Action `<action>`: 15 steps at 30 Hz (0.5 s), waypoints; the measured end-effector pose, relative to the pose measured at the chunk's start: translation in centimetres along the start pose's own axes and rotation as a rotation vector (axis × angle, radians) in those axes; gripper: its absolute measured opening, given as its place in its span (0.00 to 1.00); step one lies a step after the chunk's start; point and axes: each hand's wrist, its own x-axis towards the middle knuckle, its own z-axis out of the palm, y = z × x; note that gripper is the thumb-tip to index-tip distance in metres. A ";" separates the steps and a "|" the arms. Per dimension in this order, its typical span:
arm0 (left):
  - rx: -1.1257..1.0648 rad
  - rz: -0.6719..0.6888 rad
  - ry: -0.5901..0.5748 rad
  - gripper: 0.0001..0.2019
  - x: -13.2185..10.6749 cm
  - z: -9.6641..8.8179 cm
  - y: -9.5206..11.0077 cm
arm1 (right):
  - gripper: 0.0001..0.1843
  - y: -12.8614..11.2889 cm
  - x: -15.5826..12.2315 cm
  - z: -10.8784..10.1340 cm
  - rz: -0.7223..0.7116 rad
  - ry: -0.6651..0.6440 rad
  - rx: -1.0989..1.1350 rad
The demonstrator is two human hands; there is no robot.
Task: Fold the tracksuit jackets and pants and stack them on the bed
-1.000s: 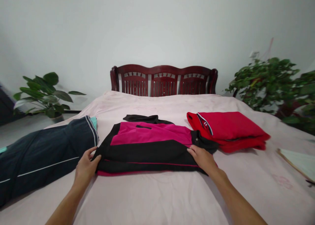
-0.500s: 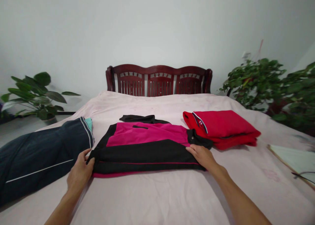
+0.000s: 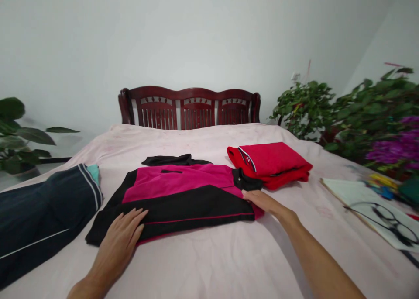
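Laying the left hand [image 3: 119, 242] open and flat on the folded black-and-magenta jacket [image 3: 183, 198], fingers spread, nothing pinched; the right hand [image 3: 263, 202] is just as loose, fingertips resting on the jacket's right edge; open palms like that smooth fabric without dragging it; the jacket lies mid-bed on a pale pink bedsheet [image 3: 203, 264], with a folded red garment [image 3: 270, 164] just beyond, navy track pants [image 3: 42, 220] to the left, and glasses [image 3: 389, 222] on a notebook [image 3: 347, 198] to the right.
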 end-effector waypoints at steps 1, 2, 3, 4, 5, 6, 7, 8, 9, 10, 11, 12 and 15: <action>0.024 -0.008 -0.039 0.22 0.0 0.6 0.0 | 0.29 0.1 -0.5 -0.2 -0.007 -0.067 -0.022; 0.044 -0.017 -0.061 0.23 0.0 1.0 -0.1 | 0.26 0.2 -1.0 -0.3 -0.015 -0.120 -0.056; 0.057 -0.029 -0.072 0.23 0.0 1.4 -0.2 | 0.23 0.3 -1.4 -0.3 -0.022 -0.138 -0.107; 0.066 -0.040 -0.071 0.24 -0.1 1.6 -0.4 | 0.20 0.3 -1.7 0.0 -0.032 -0.110 -0.156; 0.072 -0.051 -0.068 0.24 -0.1 1.7 -0.6 | 0.18 0.3 -1.9 0.3 -0.050 -0.060 -0.191; 0.075 -0.054 -0.068 0.24 -0.2 1.8 -0.7 | 0.17 0.3 -2.0 0.6 -0.072 0.006 -0.209; 0.078 -0.050 -0.072 0.24 -0.2 1.8 -0.8 | 0.17 0.3 -2.0 1.0 -0.084 0.078 -0.216; 0.082 -0.042 -0.080 0.24 -0.2 1.7 -0.9 | 0.18 0.4 -1.8 1.4 -0.083 0.147 -0.222; 0.087 -0.034 -0.088 0.23 -0.3 1.6 -1.0 | 0.19 0.5 -1.6 1.7 -0.066 0.198 -0.239; 0.093 -0.027 -0.099 0.22 -0.3 1.5 -1.0 | 0.19 0.6 -1.3 2.1 -0.043 0.226 -0.272; 0.100 -0.023 -0.110 0.21 -0.3 1.4 -1.0 | 0.19 0.8 -1.0 2.4 -0.017 0.233 -0.319; 0.107 -0.022 -0.121 0.20 -0.3 1.4 -1.0 | 0.18 0.9 -0.7 2.7 0.008 0.225 -0.371; 0.140 -0.017 -0.165 0.19 -0.2 1.2 -0.9 | 0.18 1.1 -0.1 3.5 0.077 0.206 -0.493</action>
